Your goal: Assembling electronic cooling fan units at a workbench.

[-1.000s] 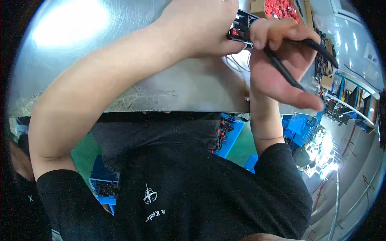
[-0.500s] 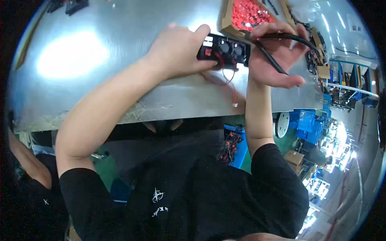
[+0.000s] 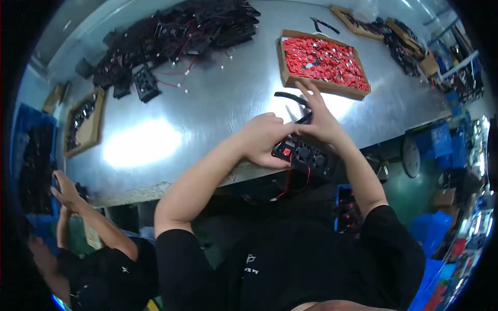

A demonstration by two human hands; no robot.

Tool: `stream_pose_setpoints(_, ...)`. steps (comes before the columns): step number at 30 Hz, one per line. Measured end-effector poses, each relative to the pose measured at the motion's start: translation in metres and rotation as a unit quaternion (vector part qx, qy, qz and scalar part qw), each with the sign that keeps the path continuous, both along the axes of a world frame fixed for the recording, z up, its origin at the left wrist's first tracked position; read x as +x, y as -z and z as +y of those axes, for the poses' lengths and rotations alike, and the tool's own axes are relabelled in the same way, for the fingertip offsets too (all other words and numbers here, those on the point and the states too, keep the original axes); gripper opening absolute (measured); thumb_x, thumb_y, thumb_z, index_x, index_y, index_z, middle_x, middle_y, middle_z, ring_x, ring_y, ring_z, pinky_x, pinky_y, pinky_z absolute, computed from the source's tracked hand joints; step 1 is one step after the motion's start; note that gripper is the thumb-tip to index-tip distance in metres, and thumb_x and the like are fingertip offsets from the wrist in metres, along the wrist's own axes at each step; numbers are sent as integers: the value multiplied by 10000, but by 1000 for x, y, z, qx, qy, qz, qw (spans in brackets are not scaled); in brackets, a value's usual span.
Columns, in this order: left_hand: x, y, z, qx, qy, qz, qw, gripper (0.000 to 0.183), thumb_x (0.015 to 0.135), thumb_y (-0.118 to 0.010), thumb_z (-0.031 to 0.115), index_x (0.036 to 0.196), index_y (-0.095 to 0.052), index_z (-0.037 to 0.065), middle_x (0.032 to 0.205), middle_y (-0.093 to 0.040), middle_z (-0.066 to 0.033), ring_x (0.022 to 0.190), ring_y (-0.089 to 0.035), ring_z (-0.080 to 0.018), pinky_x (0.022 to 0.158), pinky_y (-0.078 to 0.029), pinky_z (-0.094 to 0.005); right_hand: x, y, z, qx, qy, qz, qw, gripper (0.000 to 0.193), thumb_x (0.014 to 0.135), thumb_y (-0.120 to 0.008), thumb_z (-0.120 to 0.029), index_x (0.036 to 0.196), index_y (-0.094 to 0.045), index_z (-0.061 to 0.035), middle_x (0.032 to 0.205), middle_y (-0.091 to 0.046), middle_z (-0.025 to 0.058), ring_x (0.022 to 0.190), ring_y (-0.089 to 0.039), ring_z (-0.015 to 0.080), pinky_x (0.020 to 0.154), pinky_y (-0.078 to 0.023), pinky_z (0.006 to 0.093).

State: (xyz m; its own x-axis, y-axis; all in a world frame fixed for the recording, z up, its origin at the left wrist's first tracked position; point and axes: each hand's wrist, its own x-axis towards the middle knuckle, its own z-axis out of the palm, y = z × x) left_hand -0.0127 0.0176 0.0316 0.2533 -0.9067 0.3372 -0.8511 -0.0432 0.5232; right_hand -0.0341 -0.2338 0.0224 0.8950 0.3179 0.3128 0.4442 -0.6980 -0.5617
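Observation:
My left hand [image 3: 263,140] grips the end of a black twin-fan unit [image 3: 312,157], its thumb and fingers closed about the casing. Thin red wires [image 3: 309,176] hang from the unit past the table's near edge, ending in a small pale connector. My right hand [image 3: 322,122] holds black-handled pliers [image 3: 290,96], whose handles stick out to the left past its raised fingers. The pliers' jaws are hidden by the hands. The right thumb lies near the left hand, above the unit's upper edge.
A cardboard tray [image 3: 326,89] of small red parts lies ahead of my right hand. Another pair of pliers [image 3: 328,26] rests behind it. Black units with red wires are heaped [image 3: 181,39] far left. At left, a co-worker's hand [image 3: 67,192] is beside a cardboard tray [image 3: 96,129].
The view has shifted, showing more of the table, the heap and the co-worker. My right hand has turned over with the pliers and come in closer to my left hand.

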Motion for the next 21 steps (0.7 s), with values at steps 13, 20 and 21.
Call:
stream_pose_setpoints(13,-8,-1,-31,18,-12,23,1000,677,743,-885,380,1305,-635,95,854,-625,-72,776,-616,-277,739,-479,-400,-250,79,-140,589,110,501,625,452,965,-701,-385,1273,-641,-59,1019,-700,47,911,-656,159,800,-540,299)
stream_pose_setpoints(20,-5,12,-23,-6,-181,116,977,271,862,-790,184,1107,-723,90,754,-605,-60,658,-590,-217,634,-471,-349,-366,238,-264,620,531,389,427,536,978,-635,-532,1359,-628,-154,1172,-724,82,934,-675,192,821,-536,280)
stream_pose_setpoints(21,-3,13,-24,-17,-170,101,980,263,869,-785,187,1106,-723,90,765,-605,-61,658,-589,-214,633,-475,-347,-362,246,-254,626,565,379,381,527,979,-645,-500,1372,-619,-150,1158,-725,87,857,-670,185,739,-532,272)
